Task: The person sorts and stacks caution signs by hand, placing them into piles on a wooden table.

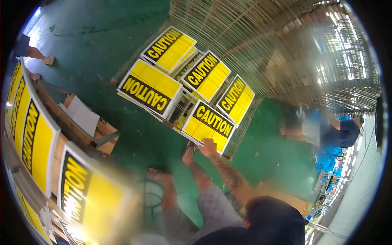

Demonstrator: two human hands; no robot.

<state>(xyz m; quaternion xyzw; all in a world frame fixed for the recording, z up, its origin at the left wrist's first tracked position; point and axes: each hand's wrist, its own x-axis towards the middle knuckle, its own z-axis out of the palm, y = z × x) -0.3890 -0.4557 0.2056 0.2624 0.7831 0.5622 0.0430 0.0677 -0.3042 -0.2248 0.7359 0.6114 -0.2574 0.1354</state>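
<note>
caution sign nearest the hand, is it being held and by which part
One hand grips the nearest yellow caution sign at its bottom edge. Which hand it is cannot be told; the other hand is not in view.

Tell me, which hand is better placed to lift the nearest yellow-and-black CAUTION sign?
Probably the right hand: it rests on the edge of the nearest yellow-and-black rectangular CAUTION sign, arm outstretched. The left hand is out of view.

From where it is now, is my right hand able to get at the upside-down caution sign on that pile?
Probably yes. The right hand rests on the nearest sign's edge; the upside-down sign lies on top farther along the pile, uncovered, though it looks like a stretch.
</note>
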